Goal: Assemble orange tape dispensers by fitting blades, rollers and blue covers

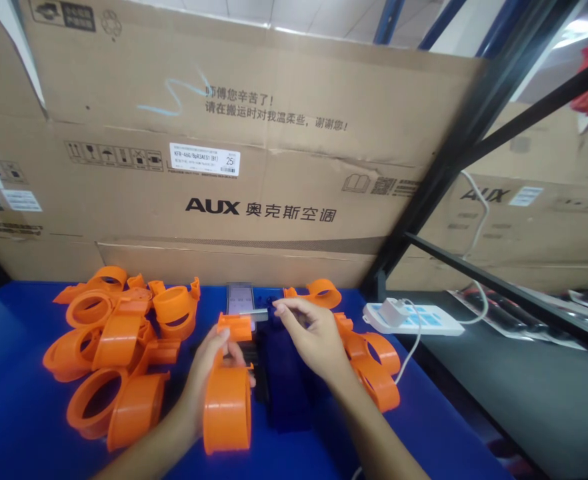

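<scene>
My left hand (207, 373) is closed around an orange plastic ring clamp (227, 400), held upright with its bracket end (235, 327) on top. My right hand (311, 337) reaches toward a small metal pin (255, 311), with thumb and forefinger pinched near its right end. Whether the fingers grip the pin I cannot make out. Under both hands lies a dark blue block (287, 373) on the blue table (19, 413).
A pile of several orange ring clamps (119, 347) lies to the left, and more orange ring clamps (369, 360) lie to the right. A phone (240, 297) stands behind. A white power strip (414, 320) with a charger sits right. Large cardboard boxes (254, 160) wall the back.
</scene>
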Demonstrator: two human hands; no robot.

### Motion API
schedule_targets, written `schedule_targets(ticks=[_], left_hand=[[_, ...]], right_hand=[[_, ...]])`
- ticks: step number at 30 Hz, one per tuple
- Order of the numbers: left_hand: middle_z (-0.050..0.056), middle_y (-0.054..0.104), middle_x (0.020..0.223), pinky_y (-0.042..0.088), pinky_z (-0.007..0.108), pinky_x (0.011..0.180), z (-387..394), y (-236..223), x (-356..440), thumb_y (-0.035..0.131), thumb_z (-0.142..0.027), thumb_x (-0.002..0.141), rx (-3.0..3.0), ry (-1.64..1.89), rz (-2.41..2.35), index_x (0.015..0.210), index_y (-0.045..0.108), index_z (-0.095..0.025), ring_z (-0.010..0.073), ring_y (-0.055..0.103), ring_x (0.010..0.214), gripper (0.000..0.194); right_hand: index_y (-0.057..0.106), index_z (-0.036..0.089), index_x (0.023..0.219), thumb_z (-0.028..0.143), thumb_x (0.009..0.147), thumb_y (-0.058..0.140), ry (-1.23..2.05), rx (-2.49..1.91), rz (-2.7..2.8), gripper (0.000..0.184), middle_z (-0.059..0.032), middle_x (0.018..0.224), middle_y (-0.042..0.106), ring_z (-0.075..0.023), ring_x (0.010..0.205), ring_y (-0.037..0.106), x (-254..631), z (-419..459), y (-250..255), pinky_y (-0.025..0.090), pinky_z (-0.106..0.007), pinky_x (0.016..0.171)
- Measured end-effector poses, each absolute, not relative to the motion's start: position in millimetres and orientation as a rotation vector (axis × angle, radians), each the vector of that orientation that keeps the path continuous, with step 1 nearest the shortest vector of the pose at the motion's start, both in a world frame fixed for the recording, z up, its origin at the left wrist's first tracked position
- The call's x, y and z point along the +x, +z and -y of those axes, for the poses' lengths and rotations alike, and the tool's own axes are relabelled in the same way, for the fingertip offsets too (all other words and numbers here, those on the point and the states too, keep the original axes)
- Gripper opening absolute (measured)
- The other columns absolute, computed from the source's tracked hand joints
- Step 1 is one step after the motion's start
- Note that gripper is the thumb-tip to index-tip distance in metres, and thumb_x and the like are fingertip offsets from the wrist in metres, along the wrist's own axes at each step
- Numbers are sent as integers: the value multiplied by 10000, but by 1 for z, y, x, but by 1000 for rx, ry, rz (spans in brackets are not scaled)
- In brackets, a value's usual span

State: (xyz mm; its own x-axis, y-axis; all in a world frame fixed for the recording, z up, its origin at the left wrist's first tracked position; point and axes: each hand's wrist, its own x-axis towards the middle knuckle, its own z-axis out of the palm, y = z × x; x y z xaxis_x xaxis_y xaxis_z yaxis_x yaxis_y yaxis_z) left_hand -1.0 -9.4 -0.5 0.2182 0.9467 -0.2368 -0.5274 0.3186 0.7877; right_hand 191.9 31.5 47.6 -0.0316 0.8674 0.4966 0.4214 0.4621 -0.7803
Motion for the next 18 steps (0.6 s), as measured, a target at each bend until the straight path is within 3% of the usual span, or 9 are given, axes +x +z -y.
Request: schedule_targets(ticks=[3,9,14,18], left_hand=[[43,628,511,439,252,445,10,0,0,665,-618,840,666,1181,-829,633,558,-181,195,634,456,496],[37,628,536,450,270,448,12,5,-3,662,-624,845,725,1214,-835,656,579,-180,210,644,468,490],[22,614,547,470,276,473,12,6,-4,645,-602,872,764,1225,-885,649,584,-178,210,663,493,483],[9,597,538,469,274,466,12,5,-1,685,-608,836,759,1204,-900,645,578,-179,197,643,462,481]], right_hand=[[793,219,898,400,945,652,615,-1087,1670,234,-55,919,799,-242,869,733,192,-30,49,568,-365,806],[813,234,984,415,966,646,708,-1012,1669,246,-69,968,794,-251,954,723,186,-25,48,568,-402,885],[808,230,996,417,986,622,816,-957,1708,263,-66,965,758,-232,951,692,181,-23,48,550,-380,897],[783,218,864,404,1007,594,879,-915,1809,302,-61,959,706,-219,941,665,179,-21,51,536,-352,865]])
